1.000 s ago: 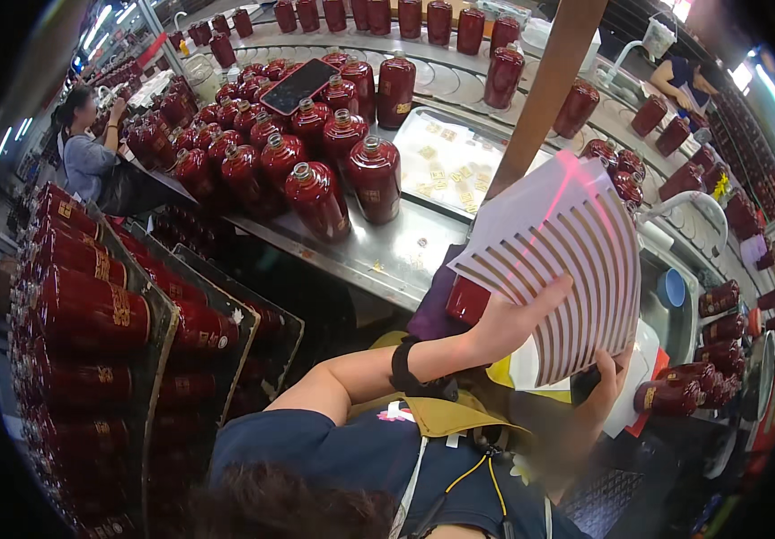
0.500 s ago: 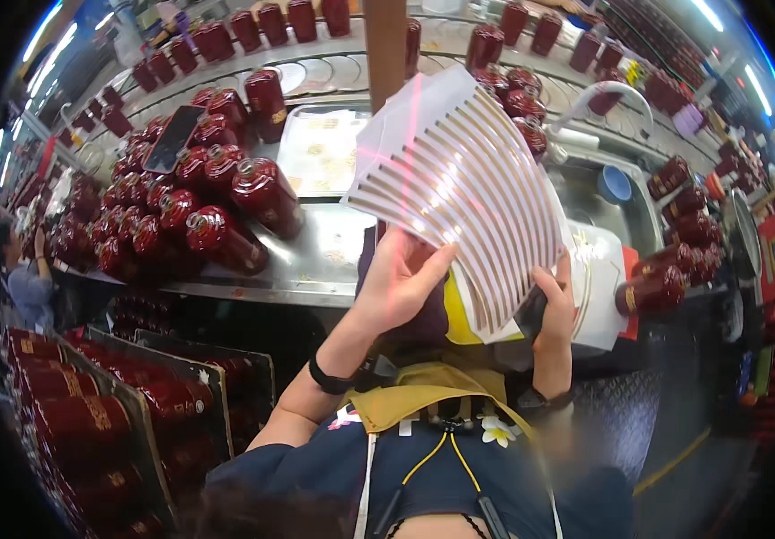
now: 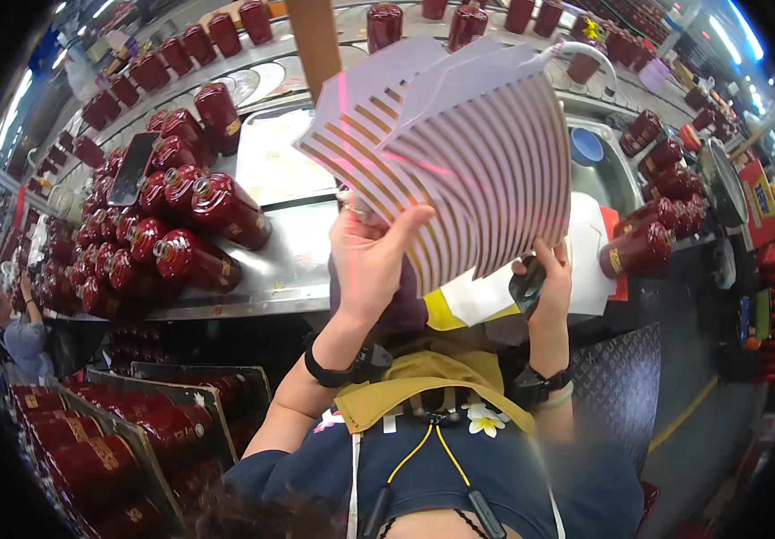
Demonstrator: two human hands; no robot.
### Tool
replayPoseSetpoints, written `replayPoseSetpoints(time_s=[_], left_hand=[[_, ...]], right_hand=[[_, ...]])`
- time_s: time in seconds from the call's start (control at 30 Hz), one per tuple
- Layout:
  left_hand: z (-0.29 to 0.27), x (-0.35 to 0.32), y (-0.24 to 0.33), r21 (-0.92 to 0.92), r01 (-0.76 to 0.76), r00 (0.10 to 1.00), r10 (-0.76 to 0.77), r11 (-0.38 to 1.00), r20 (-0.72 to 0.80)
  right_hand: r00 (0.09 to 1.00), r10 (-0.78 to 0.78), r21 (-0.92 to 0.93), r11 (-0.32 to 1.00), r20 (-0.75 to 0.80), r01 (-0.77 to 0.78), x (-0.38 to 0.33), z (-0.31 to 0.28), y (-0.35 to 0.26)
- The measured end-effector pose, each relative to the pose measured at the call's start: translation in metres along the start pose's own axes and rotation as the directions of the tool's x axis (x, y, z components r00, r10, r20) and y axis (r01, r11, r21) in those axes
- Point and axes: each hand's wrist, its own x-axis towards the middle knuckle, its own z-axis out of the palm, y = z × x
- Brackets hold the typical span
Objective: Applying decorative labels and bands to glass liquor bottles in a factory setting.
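Several thin whitish sheets with curved gold-brown stripes (image 3: pixel 504 171) are raised before me, fanned into overlapping layers. My left hand (image 3: pixel 371 260) grips them at the lower left, its thumb lying along the front. At their lower right edge my right hand (image 3: pixel 549 286) pinches them between thumb and fingers. A dark, glossy object (image 3: pixel 527 287) sits against that same hand; its kind I cannot make out. Beneath the sheets, white paper (image 3: pixel 585 260) and something yellow (image 3: pixel 442 313) show on the worktop.
Dark red glossy bottles (image 3: pixel 230 211) are heaped at the left, with a phone (image 3: pixel 134 169) lying on them. A steel sink (image 3: pixel 616 175) holds a blue bowl (image 3: pixel 587 145). More bottles (image 3: pixel 636 250) lie at the right. A brown post (image 3: pixel 314 40) rises behind the bench (image 3: pixel 293 251). Crates of bottles (image 3: pixel 91 449) stand lower left.
The single fan of sheets has parted into two overlapping groups, the right group lifted and bent. My left hand has shifted slightly left. The view has also turned a little.
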Motion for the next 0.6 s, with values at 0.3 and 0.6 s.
replayPoseSetpoints(time_s=[0.3, 0.6], left_hand=[[-0.023, 0.004, 0.030, 0.092, -0.182, 0.943, 0.201, 0.979, -0.266], [-0.057, -0.020, 0.107, 0.191, -0.296, 0.789, 0.352, 0.936, -0.504]], right_hand=[[0.384, -0.918, -0.892, 0.087, 0.102, 0.443, 0.096, -0.050, -0.121], [0.817, -0.565, -0.888, -0.427, 0.116, -0.169, 0.242, -0.068, -0.131]])
